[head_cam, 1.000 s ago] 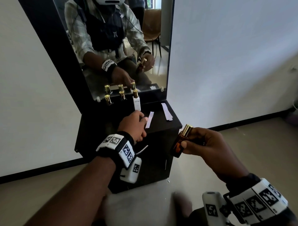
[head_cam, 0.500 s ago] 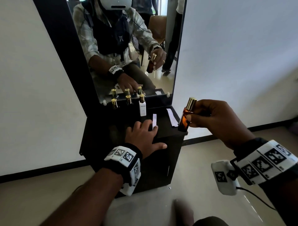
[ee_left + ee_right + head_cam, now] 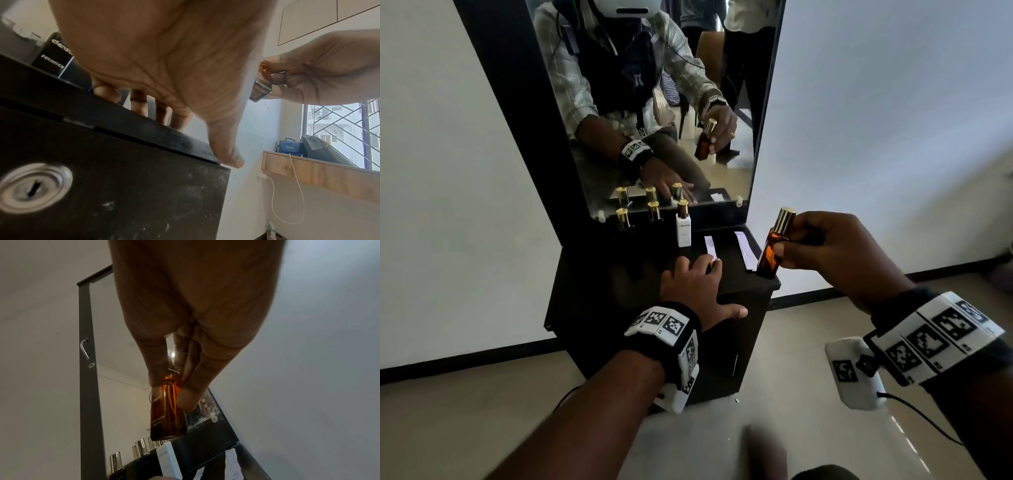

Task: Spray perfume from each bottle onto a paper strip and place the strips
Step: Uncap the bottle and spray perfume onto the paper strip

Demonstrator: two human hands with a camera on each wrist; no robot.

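My right hand grips an amber perfume bottle with a gold cap, held upright just above the right front corner of the black cabinet top; the same amber bottle fills the right wrist view. Flat on the top lies my left hand, fingers spread, fingertips resting on the near end of a white paper strip. A second strip lies to the right. A white bottle and two dark gold-capped bottles stand along the mirror.
A tall mirror in a black frame rises behind the bottles and reflects me. The cabinet front has a keyhole lock. White walls flank the cabinet; beige floor lies to the right. A wooden ledge holds bags by a window.
My right hand has lifted the amber bottle from below the cabinet edge up to its right front corner. My left hand uncurled and flattened onto the strip's near end.
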